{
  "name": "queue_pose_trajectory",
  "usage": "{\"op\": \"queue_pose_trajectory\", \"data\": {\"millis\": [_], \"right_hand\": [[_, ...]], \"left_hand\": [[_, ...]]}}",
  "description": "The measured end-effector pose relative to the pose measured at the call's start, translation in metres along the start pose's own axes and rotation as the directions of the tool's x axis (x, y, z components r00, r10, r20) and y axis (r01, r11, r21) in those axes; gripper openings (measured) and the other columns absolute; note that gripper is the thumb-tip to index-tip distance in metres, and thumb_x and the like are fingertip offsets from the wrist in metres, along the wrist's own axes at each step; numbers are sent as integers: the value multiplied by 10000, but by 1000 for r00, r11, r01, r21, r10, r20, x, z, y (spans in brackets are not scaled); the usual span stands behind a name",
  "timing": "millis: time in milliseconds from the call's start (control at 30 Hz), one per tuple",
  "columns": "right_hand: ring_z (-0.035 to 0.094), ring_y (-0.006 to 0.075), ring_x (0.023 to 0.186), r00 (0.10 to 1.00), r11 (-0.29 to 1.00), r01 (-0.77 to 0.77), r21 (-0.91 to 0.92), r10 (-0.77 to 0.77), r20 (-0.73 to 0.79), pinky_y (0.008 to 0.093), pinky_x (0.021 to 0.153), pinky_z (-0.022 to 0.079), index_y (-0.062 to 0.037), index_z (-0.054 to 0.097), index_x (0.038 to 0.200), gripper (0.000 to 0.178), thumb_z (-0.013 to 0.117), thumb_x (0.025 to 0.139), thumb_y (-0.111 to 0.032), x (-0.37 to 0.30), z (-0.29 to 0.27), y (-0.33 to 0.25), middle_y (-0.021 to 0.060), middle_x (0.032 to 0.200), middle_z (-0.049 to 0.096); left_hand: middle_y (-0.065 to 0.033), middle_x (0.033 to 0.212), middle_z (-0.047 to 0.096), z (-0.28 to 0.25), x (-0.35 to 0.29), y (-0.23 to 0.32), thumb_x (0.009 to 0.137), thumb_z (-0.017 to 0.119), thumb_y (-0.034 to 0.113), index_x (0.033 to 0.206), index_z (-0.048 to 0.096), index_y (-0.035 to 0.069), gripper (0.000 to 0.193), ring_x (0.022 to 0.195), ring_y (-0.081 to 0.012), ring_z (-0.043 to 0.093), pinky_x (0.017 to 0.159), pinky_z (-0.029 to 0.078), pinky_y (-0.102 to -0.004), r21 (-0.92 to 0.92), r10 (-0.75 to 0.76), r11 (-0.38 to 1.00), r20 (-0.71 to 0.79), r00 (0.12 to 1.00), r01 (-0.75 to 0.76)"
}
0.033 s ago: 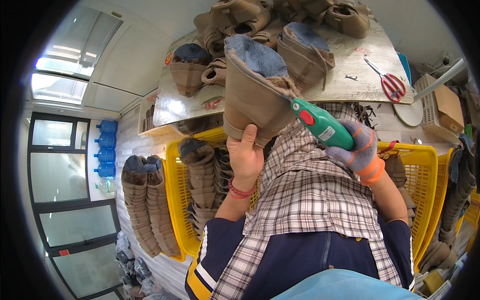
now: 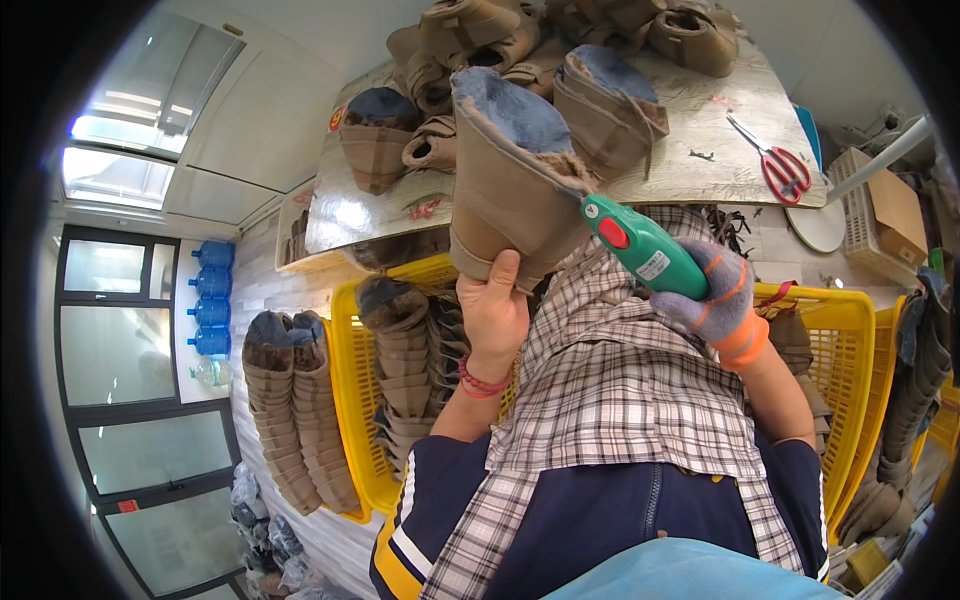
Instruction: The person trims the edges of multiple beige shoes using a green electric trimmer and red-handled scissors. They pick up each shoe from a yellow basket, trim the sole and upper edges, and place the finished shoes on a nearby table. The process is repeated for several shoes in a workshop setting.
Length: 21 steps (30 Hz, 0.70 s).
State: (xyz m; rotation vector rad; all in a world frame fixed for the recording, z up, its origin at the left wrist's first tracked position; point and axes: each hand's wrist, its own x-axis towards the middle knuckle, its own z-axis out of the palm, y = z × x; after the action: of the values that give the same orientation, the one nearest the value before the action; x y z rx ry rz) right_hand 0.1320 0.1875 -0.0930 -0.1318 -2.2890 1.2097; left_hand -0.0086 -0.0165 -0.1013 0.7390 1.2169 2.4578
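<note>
My left hand (image 2: 494, 305) is bare and grips a tan shoe upper (image 2: 510, 200) from below, thumb pressed on its outside. Its lining is blue, with a brown furry edge (image 2: 562, 168) at the opening. In a grey glove with orange bands, my right hand (image 2: 715, 300) is closed around a green hand-held power tool (image 2: 640, 245) with a red button. The tool's narrow tip meets the right edge of the upper, close to the fur; its very end is hard to make out. Behind it, another lined upper (image 2: 610, 110) stands on the table (image 2: 700, 165).
Red-handled scissors (image 2: 783, 172) lie at the table's right. More uppers (image 2: 470, 35) pile up at its back. Yellow baskets (image 2: 350, 350) with stacked uppers flank me, another yellow basket (image 2: 850, 340) at right. Stacks of uppers (image 2: 290, 420) stand at far left, near blue water bottles (image 2: 212, 300).
The held upper and my left hand have shifted very slightly to the right. The green tool has barely moved.
</note>
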Motion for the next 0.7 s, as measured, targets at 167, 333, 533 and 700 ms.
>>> {"op": "queue_pose_trajectory", "data": {"millis": [167, 333, 533, 700], "right_hand": [[667, 238, 694, 996, 997, -61, 46, 64, -68, 313, 646, 523, 5, 626, 1040, 549, 829, 651, -326, -3, 4, 7, 146, 807, 670], [664, 174, 695, 978, 975, -176, 138, 189, -89, 287, 644, 521, 23, 616, 1052, 538, 816, 689, -319, -1, 4, 1, 130, 803, 675], [614, 72, 690, 921, 851, -312, 423, 380, -86, 225, 607, 499, 32, 613, 1041, 457, 784, 754, -280, 4, 3, -7, 55, 777, 669], [561, 51, 636, 889, 810, -393, 436, 456, -45, 212, 558, 466, 24, 618, 1009, 433, 773, 769, -301, 9, -6, -6, 28, 726, 634]], "left_hand": [[-76, 1071, 650, -2, -3, -22, 900, 614, 72, 1080, 626, -28, 206, 962, -150, 590, 851, 443, -267, 516, 177, 841, 23, 984, -163], [-149, 1072, 646, -14, 2, -34, 850, 591, -33, 1032, 635, -32, 187, 984, -288, 610, 858, 459, -350, 768, 228, 530, 278, 933, -359], [-237, 1187, 559, -32, 4, -49, 744, 527, -85, 1093, 621, -59, 362, 1140, -451, 478, 971, 371, -504, 816, 182, 154, 530, 828, -556], [-243, 1237, 522, -32, 0, -52, 754, 529, -82, 1144, 582, -86, 393, 1191, -428, 451, 1013, 340, -491, 782, 194, 170, 570, 799, -599]]}}
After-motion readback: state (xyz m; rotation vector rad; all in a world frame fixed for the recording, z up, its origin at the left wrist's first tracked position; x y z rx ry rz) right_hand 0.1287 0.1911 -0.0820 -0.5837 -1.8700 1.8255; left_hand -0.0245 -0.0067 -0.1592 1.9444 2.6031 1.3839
